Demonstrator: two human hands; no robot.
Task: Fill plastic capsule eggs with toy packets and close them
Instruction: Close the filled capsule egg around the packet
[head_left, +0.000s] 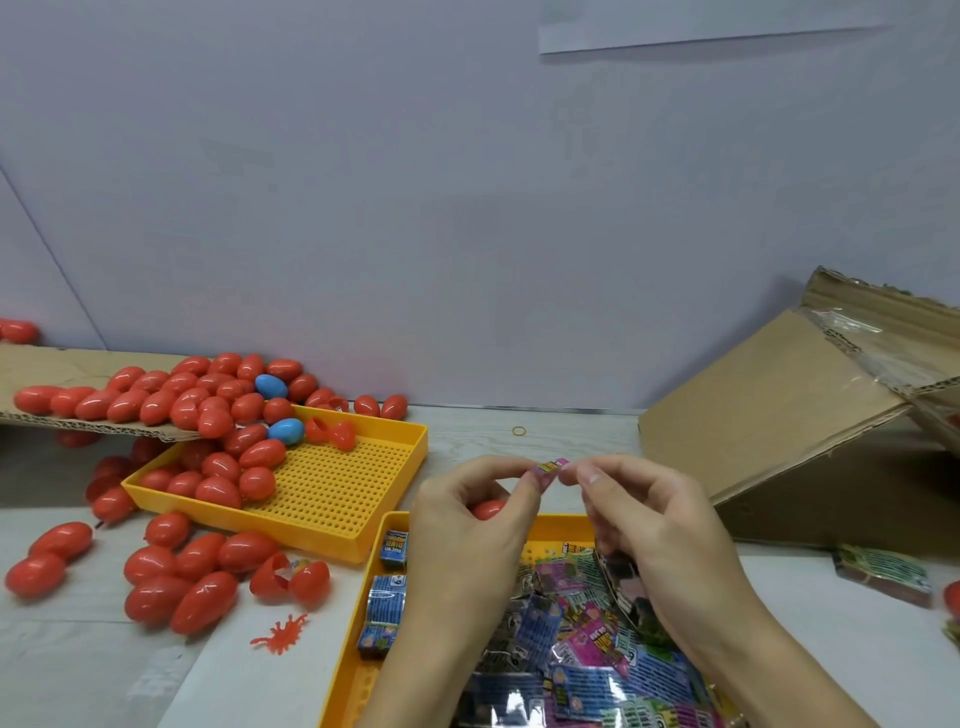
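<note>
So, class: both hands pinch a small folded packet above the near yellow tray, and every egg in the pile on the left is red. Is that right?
Not quite. The left hand and right hand do pinch the small folded packet above the near yellow tray, but the head view shows two blue eggs among the red eggs.

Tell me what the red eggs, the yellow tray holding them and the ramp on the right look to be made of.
Red eggs: glossy hard plastic, judging by the sharp white highlights on their shells.
Yellow tray: moulded plastic with a duller sheen; its floor is an even grid of small holes and its walls are uniform.
Ramp: brown corrugated cardboard, matt, with fluting showing at the torn edge and what looks like clear tape along the top.
</note>
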